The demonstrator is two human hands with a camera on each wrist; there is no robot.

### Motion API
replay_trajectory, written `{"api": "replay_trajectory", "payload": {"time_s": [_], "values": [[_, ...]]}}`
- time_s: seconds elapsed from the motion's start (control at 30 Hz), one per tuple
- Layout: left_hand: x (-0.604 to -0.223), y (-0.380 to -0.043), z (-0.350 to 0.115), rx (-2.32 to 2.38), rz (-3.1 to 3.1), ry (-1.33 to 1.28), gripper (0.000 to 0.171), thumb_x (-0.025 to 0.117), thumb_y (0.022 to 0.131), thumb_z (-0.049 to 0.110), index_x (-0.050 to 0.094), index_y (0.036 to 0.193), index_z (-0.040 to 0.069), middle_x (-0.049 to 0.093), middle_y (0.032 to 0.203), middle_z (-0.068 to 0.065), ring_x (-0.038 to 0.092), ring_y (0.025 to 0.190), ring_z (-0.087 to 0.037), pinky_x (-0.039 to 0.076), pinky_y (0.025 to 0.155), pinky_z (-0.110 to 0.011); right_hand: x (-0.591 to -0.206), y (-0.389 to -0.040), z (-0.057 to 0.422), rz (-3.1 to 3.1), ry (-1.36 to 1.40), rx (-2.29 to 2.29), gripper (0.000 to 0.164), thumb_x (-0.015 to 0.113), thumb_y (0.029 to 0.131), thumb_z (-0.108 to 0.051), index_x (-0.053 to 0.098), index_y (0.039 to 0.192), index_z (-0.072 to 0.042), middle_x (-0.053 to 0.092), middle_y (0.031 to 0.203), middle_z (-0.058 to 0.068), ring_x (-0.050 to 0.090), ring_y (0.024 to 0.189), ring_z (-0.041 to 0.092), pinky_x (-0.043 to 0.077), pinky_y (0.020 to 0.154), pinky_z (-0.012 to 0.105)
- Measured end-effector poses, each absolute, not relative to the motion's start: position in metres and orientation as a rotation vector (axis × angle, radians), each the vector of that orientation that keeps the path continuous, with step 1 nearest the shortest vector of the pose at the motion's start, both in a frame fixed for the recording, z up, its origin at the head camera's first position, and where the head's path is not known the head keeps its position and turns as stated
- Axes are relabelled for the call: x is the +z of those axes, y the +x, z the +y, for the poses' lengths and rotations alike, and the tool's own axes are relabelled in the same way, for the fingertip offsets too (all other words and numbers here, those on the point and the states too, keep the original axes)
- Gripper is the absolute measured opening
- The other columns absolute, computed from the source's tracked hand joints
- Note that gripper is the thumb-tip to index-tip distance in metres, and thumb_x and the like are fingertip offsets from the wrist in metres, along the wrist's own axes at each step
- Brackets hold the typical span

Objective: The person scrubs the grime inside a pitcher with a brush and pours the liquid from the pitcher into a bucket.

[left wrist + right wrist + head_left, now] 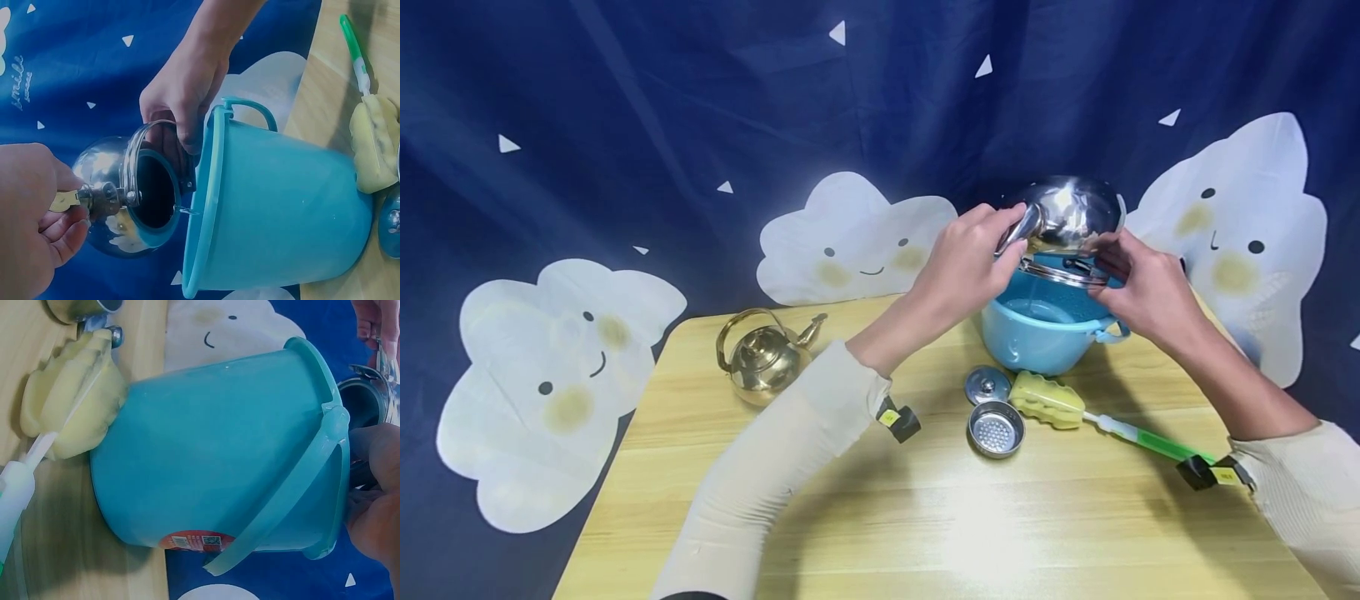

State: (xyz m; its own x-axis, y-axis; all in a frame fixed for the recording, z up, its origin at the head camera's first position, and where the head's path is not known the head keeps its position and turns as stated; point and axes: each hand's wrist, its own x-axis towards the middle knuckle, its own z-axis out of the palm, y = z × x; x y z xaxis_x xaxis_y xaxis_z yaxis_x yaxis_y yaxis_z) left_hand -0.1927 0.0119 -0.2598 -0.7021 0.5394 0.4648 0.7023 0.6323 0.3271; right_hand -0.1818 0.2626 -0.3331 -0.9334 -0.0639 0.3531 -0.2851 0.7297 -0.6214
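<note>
A shiny silver kettle (1071, 212) is tipped over the light blue bucket (1037, 346), its open mouth turned down toward the bucket. My left hand (970, 254) pinches the kettle's spout (103, 199). On the opposite side, my right hand (1150, 283) grips the kettle near its bail handle (134, 156); some of its fingers are hidden behind the handle. In the left wrist view, a little water (185, 210) shows at the kettle's mouth, beside the bucket rim. The right wrist view shows only part of the kettle, behind my right hand (378, 494).
A yellow sponge brush (1048, 400) with a green and white handle lies in front of the bucket. Beside it are a small metal lid (987, 385) and a round strainer (996, 429). A gold kettle (767, 362) stands at the table's left. A blue curtain (700, 100) hangs behind.
</note>
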Motion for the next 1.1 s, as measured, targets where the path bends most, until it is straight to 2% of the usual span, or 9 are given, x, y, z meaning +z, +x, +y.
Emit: {"api": "replay_trajectory", "payload": {"time_s": [0.1, 0.17, 0.23, 0.27, 0.33, 0.37, 0.6, 0.83, 1.1], "values": [[-0.2598, -0.1918, 0.0118, -0.699, -2.530, -1.000, 0.043, 0.060, 0.104, 0.019, 0.060, 0.143, 0.001, 0.072, 0.120, -0.015, 0.064, 0.096, -0.021, 0.054, 0.079, -0.027, -0.3337, -0.1820, 0.2623, -2.618, 0.275, 1.016, 0.044, 0.073, 0.084, 0.005, 0.060, 0.125, -0.004, 0.069, 0.127, 0.031, 0.066, 0.119, 0.050, 0.027, 0.079, -0.013], [-0.2599, -0.1911, 0.0119, -0.689, -2.530, -1.000, 0.043, 0.060, 0.104, 0.019, 0.059, 0.143, 0.001, 0.072, 0.120, -0.014, 0.064, 0.097, -0.021, 0.055, 0.080, -0.027, -0.3340, -0.1817, 0.2623, -2.613, 0.274, 1.001, 0.044, 0.073, 0.083, 0.005, 0.060, 0.124, -0.004, 0.070, 0.126, 0.031, 0.066, 0.119, 0.050, 0.041, 0.086, -0.005], [-0.2600, -0.1906, 0.0120, -0.679, -2.533, -0.999, 0.043, 0.059, 0.104, 0.020, 0.059, 0.143, 0.002, 0.072, 0.121, -0.014, 0.065, 0.098, -0.021, 0.055, 0.082, -0.027, -0.3345, -0.1817, 0.2623, -2.606, 0.273, 0.982, 0.043, 0.072, 0.083, 0.004, 0.061, 0.124, -0.005, 0.070, 0.125, 0.031, 0.066, 0.118, 0.050, 0.055, 0.096, 0.017], [-0.2600, -0.1902, 0.0120, -0.675, -2.535, -0.999, 0.043, 0.059, 0.104, 0.020, 0.059, 0.144, 0.002, 0.072, 0.121, -0.014, 0.064, 0.098, -0.021, 0.055, 0.082, -0.027, -0.3347, -0.1817, 0.2622, -2.602, 0.273, 0.972, 0.043, 0.072, 0.083, 0.004, 0.061, 0.124, -0.005, 0.070, 0.124, 0.031, 0.066, 0.118, 0.050, 0.057, 0.099, 0.031], [-0.2603, -0.1896, 0.0119, -0.668, -2.538, -0.999, 0.044, 0.059, 0.105, 0.020, 0.059, 0.144, 0.002, 0.071, 0.121, -0.014, 0.064, 0.098, -0.021, 0.055, 0.082, -0.027, -0.3352, -0.1816, 0.2621, -2.593, 0.273, 0.952, 0.042, 0.072, 0.083, 0.004, 0.061, 0.123, -0.005, 0.071, 0.123, 0.031, 0.066, 0.118, 0.051, 0.052, 0.098, 0.056], [-0.2606, -0.1893, 0.0118, -0.668, -2.537, -1.001, 0.044, 0.059, 0.105, 0.020, 0.059, 0.144, 0.002, 0.071, 0.120, -0.014, 0.064, 0.098, -0.021, 0.055, 0.082, -0.026, -0.3356, -0.1817, 0.2621, -2.586, 0.277, 0.946, 0.042, 0.071, 0.083, 0.004, 0.061, 0.122, -0.005, 0.071, 0.122, 0.031, 0.067, 0.117, 0.051, 0.050, 0.097, 0.062], [-0.2625, -0.1865, 0.0122, -0.632, -2.504, -1.004, 0.044, 0.060, 0.104, 0.021, 0.059, 0.144, 0.003, 0.072, 0.118, -0.012, 0.065, 0.099, -0.021, 0.055, 0.087, -0.029, -0.3375, -0.1822, 0.2628, -2.554, 0.299, 0.910, 0.041, 0.073, 0.082, 0.004, 0.062, 0.121, -0.004, 0.071, 0.120, 0.032, 0.067, 0.115, 0.052, 0.051, 0.096, 0.063], [-0.2617, -0.1847, 0.0112, -0.626, -2.484, -1.005, 0.042, 0.060, 0.104, 0.020, 0.060, 0.143, 0.003, 0.071, 0.115, -0.012, 0.065, 0.099, -0.021, 0.055, 0.086, -0.029, -0.3366, -0.1822, 0.2619, -2.564, 0.293, 0.913, 0.041, 0.075, 0.083, 0.003, 0.061, 0.121, -0.003, 0.070, 0.122, 0.032, 0.066, 0.116, 0.052, 0.050, 0.096, 0.064], [-0.2622, -0.1856, 0.0121, -0.655, -2.516, -0.998, 0.042, 0.059, 0.104, 0.019, 0.060, 0.143, 0.002, 0.072, 0.120, -0.014, 0.066, 0.101, -0.022, 0.056, 0.088, -0.032, -0.3364, -0.1804, 0.2620, -2.580, 0.301, 0.916, 0.041, 0.072, 0.083, 0.004, 0.061, 0.121, -0.003, 0.070, 0.122, 0.033, 0.066, 0.116, 0.053, 0.050, 0.096, 0.065]]}}
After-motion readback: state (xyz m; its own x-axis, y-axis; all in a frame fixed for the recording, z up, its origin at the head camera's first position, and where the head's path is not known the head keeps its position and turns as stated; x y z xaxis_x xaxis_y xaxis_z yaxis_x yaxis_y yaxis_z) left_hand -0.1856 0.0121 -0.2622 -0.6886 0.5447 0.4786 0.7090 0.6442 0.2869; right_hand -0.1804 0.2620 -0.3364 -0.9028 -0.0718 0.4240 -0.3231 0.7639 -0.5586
